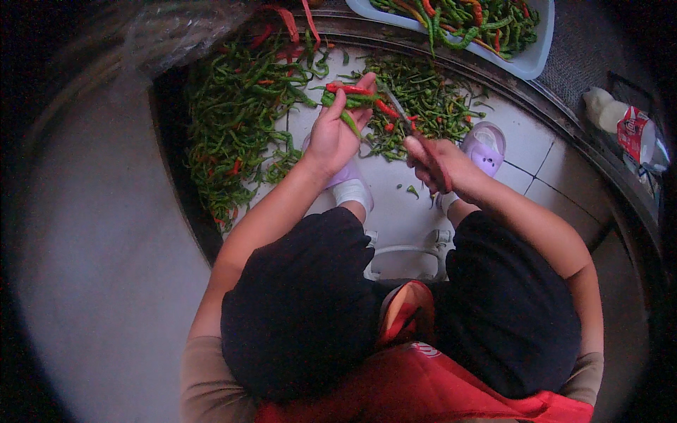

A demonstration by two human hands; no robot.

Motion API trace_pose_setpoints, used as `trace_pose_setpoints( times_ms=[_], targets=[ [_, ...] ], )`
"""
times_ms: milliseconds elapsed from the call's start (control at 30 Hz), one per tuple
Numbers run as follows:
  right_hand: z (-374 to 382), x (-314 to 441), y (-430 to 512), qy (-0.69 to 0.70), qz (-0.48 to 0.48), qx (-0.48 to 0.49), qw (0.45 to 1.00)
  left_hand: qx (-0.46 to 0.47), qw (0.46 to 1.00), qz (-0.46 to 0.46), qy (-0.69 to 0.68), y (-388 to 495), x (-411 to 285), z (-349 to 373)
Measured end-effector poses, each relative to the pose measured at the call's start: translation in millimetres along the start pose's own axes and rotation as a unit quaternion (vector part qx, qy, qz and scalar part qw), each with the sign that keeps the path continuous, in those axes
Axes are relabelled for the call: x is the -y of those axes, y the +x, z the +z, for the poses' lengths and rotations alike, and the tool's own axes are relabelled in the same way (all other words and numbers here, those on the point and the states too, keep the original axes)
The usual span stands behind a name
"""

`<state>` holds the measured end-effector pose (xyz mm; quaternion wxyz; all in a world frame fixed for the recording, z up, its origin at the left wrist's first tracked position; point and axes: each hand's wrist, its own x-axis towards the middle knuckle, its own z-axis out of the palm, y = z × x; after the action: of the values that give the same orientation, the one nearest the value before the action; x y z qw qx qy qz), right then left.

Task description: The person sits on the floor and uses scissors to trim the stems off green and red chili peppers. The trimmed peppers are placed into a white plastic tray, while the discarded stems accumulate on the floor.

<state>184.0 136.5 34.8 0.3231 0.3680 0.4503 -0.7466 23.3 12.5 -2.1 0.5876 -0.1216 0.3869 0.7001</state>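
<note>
A few red and green chili peppers (346, 99) lie across the palm and fingers of my left hand (334, 135), held under its thumb. My right hand (431, 158) grips a pair of scissors (396, 103) with reddish-brown handles. Its blades point up and left, close to the peppers' right ends. Beneath the blades, a pile of short green chili pieces and stem ends (439, 98), with some red bits, spreads over the white tiles. Left of my left hand lies a larger heap of whole chilies (227, 121), mostly green.
A pale plastic tub (537, 69) of green and red chilies stands at the upper right, beyond a dark curved edge (560, 100). Clear plastic sheeting (174, 37) is at the upper left. A red-labelled package (634, 132) lies far right. My feet in lilac clogs (484, 153) flank the pieces.
</note>
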Motion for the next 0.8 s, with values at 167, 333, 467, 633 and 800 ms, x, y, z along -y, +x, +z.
trace_pose_setpoints(
  times_ms=[167,333,467,633,800],
  targets=[
    [-2,-13,4,0.087,-0.028,-0.057,0.994,-0.005,0.999,0.014,-0.046,1,-5,-6],
    [-15,-25,13,0.184,-0.018,-0.1,0.978,0.017,0.999,0.001,-0.035,8,-19,10],
    [-28,-42,21,0.243,0.022,-0.093,0.965,0.117,0.992,0.005,-0.044,37,-37,63],
    [-21,-40,19,0.244,0.029,-0.048,0.968,0.057,0.996,-0.004,0.063,61,-60,69],
    [-32,-36,19,0.102,0.023,-0.05,0.993,-0.048,0.991,0.003,0.125,46,-53,5]
  ],
)
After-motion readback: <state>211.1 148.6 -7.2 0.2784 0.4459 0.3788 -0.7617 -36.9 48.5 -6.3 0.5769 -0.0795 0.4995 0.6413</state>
